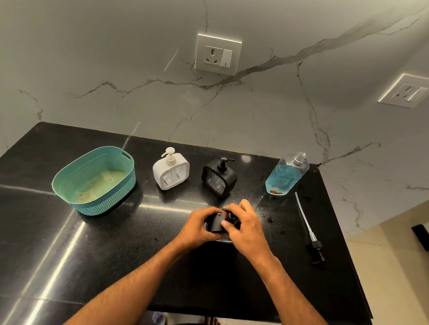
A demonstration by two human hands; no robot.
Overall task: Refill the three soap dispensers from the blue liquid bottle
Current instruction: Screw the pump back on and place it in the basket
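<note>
A black counter stands against a veined marble wall that carries 2 sockets, the second off to the right. On the counter's left sits a teal basket. To its right, near the wall, a white dispenser stands upright with its pump on, and just right of that a black dispenser stands likewise with its pump fitted. Further right, near the counter's far right corner, the bottle of blue liquid stands uncapped, roughly half full. Its pump lies flat on the counter in front of it, tube pointing toward the wall and black head toward the near edge. In the middle of the counter, nearer than the 2 standing dispensers, both hands come together on a third dispenser, also black: the left hand grips its body, while the right hand curls its fingers around the pump head on top. The hands hide most of this dispenser.
</note>
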